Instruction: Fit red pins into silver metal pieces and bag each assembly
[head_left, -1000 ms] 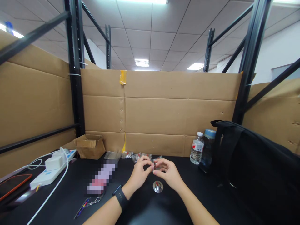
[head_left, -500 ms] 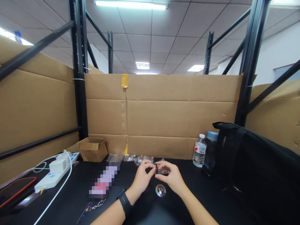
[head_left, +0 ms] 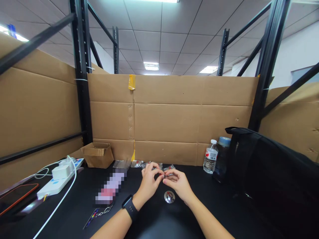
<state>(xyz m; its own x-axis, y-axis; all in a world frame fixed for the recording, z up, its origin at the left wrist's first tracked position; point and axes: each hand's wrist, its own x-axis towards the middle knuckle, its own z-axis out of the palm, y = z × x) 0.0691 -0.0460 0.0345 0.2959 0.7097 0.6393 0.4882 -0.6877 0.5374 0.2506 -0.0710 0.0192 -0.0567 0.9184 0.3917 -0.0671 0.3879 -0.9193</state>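
- Head view, centre of the frame: left hand (head_left: 151, 179), thumb and forefinger pinched nearly together on a small thin piece (head_left: 163, 175); watch (head_left: 130, 208) at the wrist.
- Right hand (head_left: 179, 184), same area: thumb and fingers curled, tips narrowly parted at the piece; whether they grip it cannot be told.
- Small thin piece: between the two hands' fingertips, above the black counter (head_left: 154, 220); mostly hidden, kind not readable.
- Handling, as judged: light pinch by the edges, one hand steadying while the other works; keep low over the counter, in case it slips; shift fingers so that the piece shows.
- Orientation: the sliver appears edge-on, its visible length roughly upright in the frame; which way it faces cannot be told.
- Metal disc (head_left: 169, 197), lower centre: lying on the counter below the hands, touched by neither; round, so no long axis; red mark towards its upper part.
- Clear packet (head_left: 137, 163), centre, left of the hands: at the foot of the cardboard panel (head_left: 169, 124).
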